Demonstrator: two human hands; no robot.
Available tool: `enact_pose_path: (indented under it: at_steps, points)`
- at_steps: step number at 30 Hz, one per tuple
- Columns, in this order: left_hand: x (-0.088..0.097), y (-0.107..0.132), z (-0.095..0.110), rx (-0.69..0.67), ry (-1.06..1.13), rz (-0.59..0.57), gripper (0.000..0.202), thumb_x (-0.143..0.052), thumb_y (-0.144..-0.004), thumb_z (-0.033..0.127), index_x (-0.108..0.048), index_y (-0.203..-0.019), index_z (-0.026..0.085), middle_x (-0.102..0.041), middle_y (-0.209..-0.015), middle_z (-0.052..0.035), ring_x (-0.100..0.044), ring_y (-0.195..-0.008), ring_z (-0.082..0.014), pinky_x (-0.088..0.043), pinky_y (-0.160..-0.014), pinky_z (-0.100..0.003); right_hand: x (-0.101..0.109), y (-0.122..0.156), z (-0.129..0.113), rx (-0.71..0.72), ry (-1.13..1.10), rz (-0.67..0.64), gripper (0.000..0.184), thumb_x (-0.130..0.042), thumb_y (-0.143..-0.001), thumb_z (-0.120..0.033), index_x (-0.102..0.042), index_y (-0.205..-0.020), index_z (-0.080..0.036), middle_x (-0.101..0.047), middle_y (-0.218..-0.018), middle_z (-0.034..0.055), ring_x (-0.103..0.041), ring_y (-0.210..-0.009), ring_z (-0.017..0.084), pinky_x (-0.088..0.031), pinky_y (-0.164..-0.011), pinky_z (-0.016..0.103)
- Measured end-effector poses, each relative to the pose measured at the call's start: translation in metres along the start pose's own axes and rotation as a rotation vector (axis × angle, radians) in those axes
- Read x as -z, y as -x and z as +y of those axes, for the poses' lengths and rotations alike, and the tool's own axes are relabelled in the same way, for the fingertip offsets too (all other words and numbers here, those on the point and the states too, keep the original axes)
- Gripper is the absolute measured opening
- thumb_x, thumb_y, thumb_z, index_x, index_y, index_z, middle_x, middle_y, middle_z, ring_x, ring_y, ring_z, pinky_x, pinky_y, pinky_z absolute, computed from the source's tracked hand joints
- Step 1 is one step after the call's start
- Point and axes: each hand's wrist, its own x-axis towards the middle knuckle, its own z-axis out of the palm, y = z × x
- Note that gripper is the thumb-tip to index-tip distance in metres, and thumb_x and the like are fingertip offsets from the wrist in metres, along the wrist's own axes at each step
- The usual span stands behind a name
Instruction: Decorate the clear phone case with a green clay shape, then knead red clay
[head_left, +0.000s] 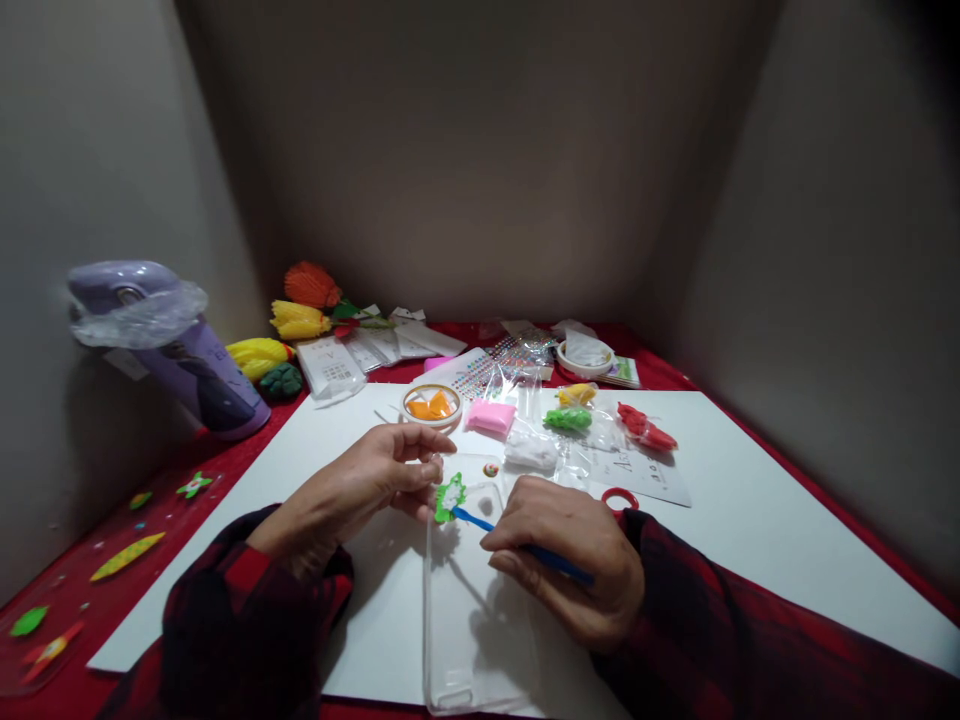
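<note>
The right hand (566, 550) clamps a slim blue plastic tool (474, 519); left hand (371, 472), grip unclear, beside ragged green-white piece (450, 494), mid-frame, probably soft: pinch edges.

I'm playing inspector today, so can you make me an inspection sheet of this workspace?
Surface: white board over red cloth.
Job's things: clear case; blue tool, its tip at the green-and-white piece.
Clutter: pink pack, green pack and red pack toward the board's far side; purple cup left of the board.
Hands: right hand holds the tool; left hand is at the piece, exact grip unclear.
Cables: nothing seen.
Surroundings: grey walls behind and on both sides.
</note>
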Motion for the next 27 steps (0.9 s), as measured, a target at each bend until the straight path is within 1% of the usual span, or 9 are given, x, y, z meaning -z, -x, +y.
enact_pose_path:
  at_steps: [5,9,18,23,27]
  points:
    - [-0.0023,0.0016,0.0022,0.013,0.011,0.014,0.028,-0.066,-0.075,0.015,-0.059,-0.101,0.012,-0.053,-0.069,0.003,-0.051,-0.056,-0.0075,-0.045,-0.052,-0.021,-0.0003,0.0006,-0.0007,-0.019,0.004,0.008,0.009,-0.056,-0.085,-0.013,-0.064,-0.09,-0.014,-0.064,-0.071,0.0061,-0.053,-0.067,0.016,-0.04,-0.061,0.03]
    - [-0.0023,0.0019,0.0013,0.006,0.002,0.01,0.027,-0.065,-0.076,0.015,-0.059,-0.102,0.012,-0.053,-0.068,0.0033,-0.05,-0.055,-0.0069,-0.044,-0.051,-0.02,-0.0011,-0.0002,-0.0004,-0.005,-0.01,0.013,0.01,-0.057,-0.084,-0.012,-0.064,-0.09,-0.013,-0.064,-0.072,0.0071,-0.053,-0.067,0.017,-0.039,-0.061,0.031]
    - [0.0002,-0.0003,-0.0016,-0.027,-0.011,-0.019,0.025,-0.064,-0.078,0.016,-0.059,-0.102,0.012,-0.055,-0.068,0.003,-0.051,-0.054,-0.0063,-0.044,-0.05,-0.019,-0.001,0.0005,0.0007,-0.013,-0.005,-0.01,0.01,-0.057,-0.084,-0.011,-0.064,-0.091,-0.012,-0.064,-0.073,0.0068,-0.053,-0.068,0.016,-0.039,-0.062,0.031]
    - [0.0001,0.0005,-0.0009,-0.003,0.006,-0.008,0.026,-0.065,-0.076,0.014,-0.058,-0.102,0.011,-0.054,-0.069,0.0029,-0.051,-0.054,-0.0063,-0.045,-0.05,-0.019,-0.0007,0.0001,-0.0019,-0.009,-0.008,0.013,0.009,-0.057,-0.084,-0.011,-0.064,-0.088,-0.011,-0.063,-0.07,0.0067,-0.052,-0.066,0.016,-0.039,-0.061,0.031]
    - [-0.0005,0.0013,-0.0001,0.004,0.021,0.002,0.026,-0.065,-0.076,0.013,-0.058,-0.1,0.011,-0.052,-0.065,0.0042,-0.05,-0.053,-0.0061,-0.045,-0.049,-0.019,-0.0003,-0.0001,-0.0022,-0.016,-0.01,0.03,0.009,-0.056,-0.083,-0.011,-0.065,-0.088,-0.011,-0.063,-0.07,0.0064,-0.052,-0.066,0.016,-0.039,-0.061,0.031]
